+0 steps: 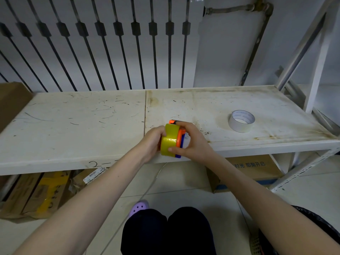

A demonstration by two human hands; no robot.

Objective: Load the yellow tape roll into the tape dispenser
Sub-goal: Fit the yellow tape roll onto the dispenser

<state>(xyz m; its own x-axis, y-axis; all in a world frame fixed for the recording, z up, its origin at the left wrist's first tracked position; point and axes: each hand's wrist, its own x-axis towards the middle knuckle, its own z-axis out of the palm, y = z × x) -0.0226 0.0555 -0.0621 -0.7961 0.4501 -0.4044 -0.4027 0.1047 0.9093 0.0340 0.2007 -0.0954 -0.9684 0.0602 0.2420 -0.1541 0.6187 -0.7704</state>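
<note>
Both hands up at the front edge of the white shelf (92,115), meeting over one bundle. Left hand (153,142) wrapped around the far-left side of the yellow tape roll (169,140), fingers curled behind it, pressing rightward. Right hand (193,142) clamped on the tape dispenser (179,138), thumb laid across the roll's lower rim, fingertips over the orange top. Roll sitting flush against the dispenser's orange flange, blue plate just visible behind; hub hidden, so no telling whether fully seated or only pushed partway on. Judged well along: roll on or nearly on the spindle. Probably left to do: final push home, then tape end pulled out and fed toward the cutter; no loose tape end visible yet. White tape roll (241,120) lying flat on the shelf, well apart to the right, untouched. Cardboard boxes (257,168) stacked under the shelf. Bundle held just above the shelf edge, not resting on it as far as can be told.
</note>
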